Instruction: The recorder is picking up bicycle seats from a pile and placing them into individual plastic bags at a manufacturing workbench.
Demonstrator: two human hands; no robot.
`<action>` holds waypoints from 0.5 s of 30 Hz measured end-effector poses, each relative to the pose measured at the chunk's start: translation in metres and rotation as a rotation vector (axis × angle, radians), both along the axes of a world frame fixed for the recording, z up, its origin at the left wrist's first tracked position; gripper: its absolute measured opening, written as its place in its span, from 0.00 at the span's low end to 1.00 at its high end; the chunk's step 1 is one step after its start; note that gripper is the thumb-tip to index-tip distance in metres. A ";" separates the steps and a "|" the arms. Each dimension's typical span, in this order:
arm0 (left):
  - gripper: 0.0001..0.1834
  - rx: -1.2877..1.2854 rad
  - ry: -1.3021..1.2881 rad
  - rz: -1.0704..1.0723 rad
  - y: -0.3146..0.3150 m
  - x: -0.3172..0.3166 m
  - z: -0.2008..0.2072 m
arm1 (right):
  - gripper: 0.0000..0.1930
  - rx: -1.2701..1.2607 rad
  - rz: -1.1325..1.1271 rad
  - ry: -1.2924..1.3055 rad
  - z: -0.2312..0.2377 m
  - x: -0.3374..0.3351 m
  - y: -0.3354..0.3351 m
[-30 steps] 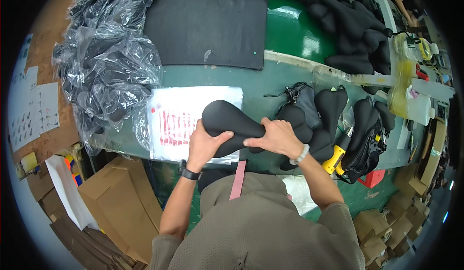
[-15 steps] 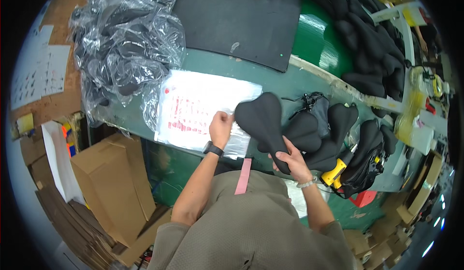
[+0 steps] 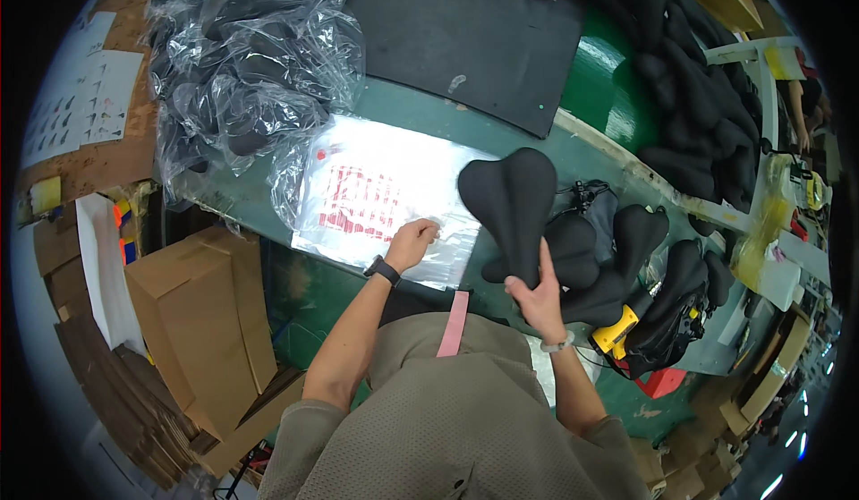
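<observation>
My right hand [image 3: 540, 301] grips a black bicycle saddle cover [image 3: 510, 198] by its narrow nose, thumb on the near side and fingers along the right edge. Its wide end points away from me. My left hand [image 3: 413, 242], with a dark watch on the wrist, is over the lower right part of a stack of clear plastic bags [image 3: 367, 156] printed in red. Its fingers are curled together, and what they hold, if anything, is hidden. More black saddle covers [image 3: 573, 248] lie just right of the held one.
Plastic-wrapped black covers [image 3: 259, 80] are heaped at the far left. A black mat [image 3: 465, 39] lies beyond the bags. At right are a yellow-handled tool [image 3: 616, 328] and a pile of black covers [image 3: 707, 97]. A cardboard box [image 3: 192, 321] stands left below the table.
The saddle cover in my right hand has moved right and turned more upright, its wide end now farther from my left hand. My left hand has dropped slightly lower over the bags.
</observation>
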State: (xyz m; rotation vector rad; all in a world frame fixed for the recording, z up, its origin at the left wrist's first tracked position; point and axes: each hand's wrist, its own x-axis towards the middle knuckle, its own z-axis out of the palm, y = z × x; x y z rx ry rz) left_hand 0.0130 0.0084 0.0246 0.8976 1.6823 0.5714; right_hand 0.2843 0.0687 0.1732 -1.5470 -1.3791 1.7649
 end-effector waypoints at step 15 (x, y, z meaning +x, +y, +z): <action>0.11 0.410 -0.301 0.673 0.025 -0.020 0.086 | 0.49 0.539 0.734 -0.663 -0.024 -0.053 -0.031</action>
